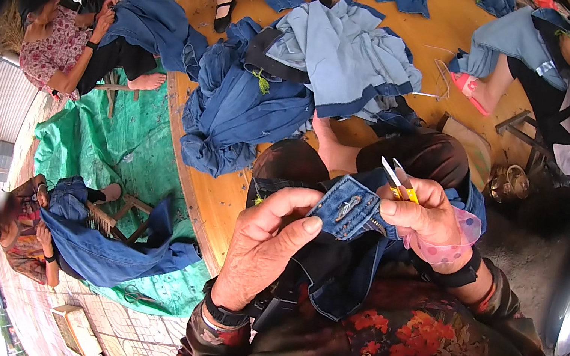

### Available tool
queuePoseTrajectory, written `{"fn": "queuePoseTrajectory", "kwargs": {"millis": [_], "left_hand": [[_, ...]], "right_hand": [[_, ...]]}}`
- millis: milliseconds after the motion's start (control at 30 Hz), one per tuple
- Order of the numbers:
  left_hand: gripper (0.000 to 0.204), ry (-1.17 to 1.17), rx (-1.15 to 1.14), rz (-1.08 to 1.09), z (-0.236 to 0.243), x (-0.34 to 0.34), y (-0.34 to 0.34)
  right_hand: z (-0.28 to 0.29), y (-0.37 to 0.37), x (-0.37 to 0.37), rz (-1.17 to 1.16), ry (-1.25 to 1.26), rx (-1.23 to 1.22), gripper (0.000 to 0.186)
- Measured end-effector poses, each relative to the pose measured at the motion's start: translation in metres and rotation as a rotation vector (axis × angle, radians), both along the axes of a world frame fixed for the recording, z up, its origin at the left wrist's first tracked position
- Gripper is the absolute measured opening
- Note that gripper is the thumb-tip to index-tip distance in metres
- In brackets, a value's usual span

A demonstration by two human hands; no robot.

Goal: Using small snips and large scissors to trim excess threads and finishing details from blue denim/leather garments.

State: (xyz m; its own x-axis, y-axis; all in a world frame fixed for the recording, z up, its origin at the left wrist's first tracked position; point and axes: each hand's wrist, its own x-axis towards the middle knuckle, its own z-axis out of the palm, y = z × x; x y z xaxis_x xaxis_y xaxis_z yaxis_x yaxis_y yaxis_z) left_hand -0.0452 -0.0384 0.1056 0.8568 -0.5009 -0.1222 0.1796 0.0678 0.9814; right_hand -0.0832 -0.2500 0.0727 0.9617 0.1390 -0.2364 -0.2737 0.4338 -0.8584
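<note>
My left hand [262,243] pinches the end of a dark blue denim waistband [347,208] between thumb and fingers. A stitched buttonhole with pale frayed thread shows on that end. My right hand [430,219] is closed round small thread snips [401,185] with yellow sides, their two bright blades apart and pointing up and away. Its thumb lies by the waistband's right side. A pink dotted cuff [461,228] is round my right wrist. The rest of the garment, dark denim [342,283] with black cloth, hangs over my lap, partly hidden by my hands.
Beyond my knees, a heap of jeans [252,107] and light blue denim [345,51] lies on an orange-brown board [209,199]. Several people sit around with denim, on the left and far right. A green sheet [115,148] covers ground at left; a wooden stool [519,128] stands at right.
</note>
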Motion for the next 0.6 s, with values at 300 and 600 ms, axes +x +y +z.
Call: {"fn": "queuePoseTrajectory", "kwargs": {"millis": [300, 600], "left_hand": [[0.014, 0.222, -0.155, 0.023, -0.013, -0.002, -0.005], [0.013, 0.186, -0.177, 0.044, -0.010, -0.009, -0.011]], "right_hand": [[0.010, 0.009, -0.002, -0.204, -0.287, -0.341, 0.015], [0.020, 0.022, 0.005, -0.109, -0.692, -0.817, 0.020]]}}
